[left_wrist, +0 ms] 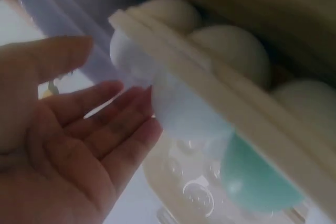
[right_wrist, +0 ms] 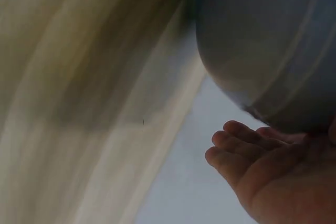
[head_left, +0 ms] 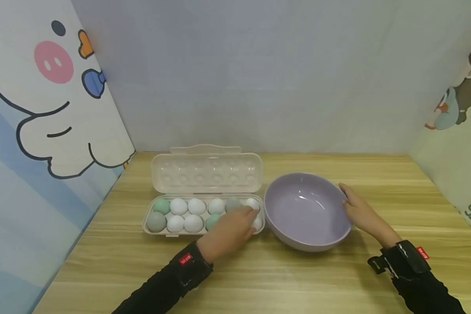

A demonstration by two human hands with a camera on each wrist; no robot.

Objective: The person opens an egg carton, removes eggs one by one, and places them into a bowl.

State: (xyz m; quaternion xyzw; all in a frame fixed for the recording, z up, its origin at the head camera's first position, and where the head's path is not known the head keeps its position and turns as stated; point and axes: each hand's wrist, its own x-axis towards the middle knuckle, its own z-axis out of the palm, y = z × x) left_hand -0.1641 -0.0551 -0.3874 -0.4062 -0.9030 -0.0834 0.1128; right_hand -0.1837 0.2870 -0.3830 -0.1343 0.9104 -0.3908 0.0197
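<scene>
An open egg carton (head_left: 166, 235) holds white, pale green and grey-green eggs in two rows. My left hand (head_left: 232, 229) reaches over its right end, covering part of the front row. In the left wrist view the thumb and fingers of that hand (left_wrist: 79, 129) are spread apart, with fingertips right at a white egg (left_wrist: 184, 106); a green egg (left_wrist: 257, 177) sits further along. To the right of the carton stands a lilac bowl (head_left: 306, 213). My right hand (head_left: 363, 213) holds its right rim, thumb over the edge and fingers along the outer wall.
The carton's clear lid (head_left: 206, 172) is folded back behind the eggs. Everything stands on a wood-grain table (head_left: 290, 283). A plain grey backdrop (head_left: 259, 78) rises behind it, with cartoon-printed panels (head_left: 55, 131) at the sides.
</scene>
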